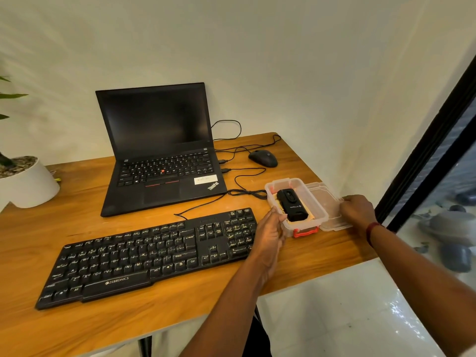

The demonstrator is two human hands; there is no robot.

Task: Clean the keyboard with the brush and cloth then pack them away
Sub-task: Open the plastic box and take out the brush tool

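A black keyboard [149,256] lies across the front of the wooden desk [77,331]. To its right stands a clear plastic box [315,202] with red clasps, open. Inside it lies a black brush case [292,205] on a yellowish cloth [310,217], of which only an edge shows. The clear lid [327,204] lies flat on the desk beside the box, on its right. My left hand [269,233] grips the box's near-left wall. My right hand [356,208] holds the lid's right edge with curled fingers.
An open black laptop [159,150] stands behind the keyboard, with cables [244,181] running to a black mouse [262,157] at the back right. A white plant pot [25,184] sits at the far left. The desk's right edge [360,256] drops to a tiled floor.
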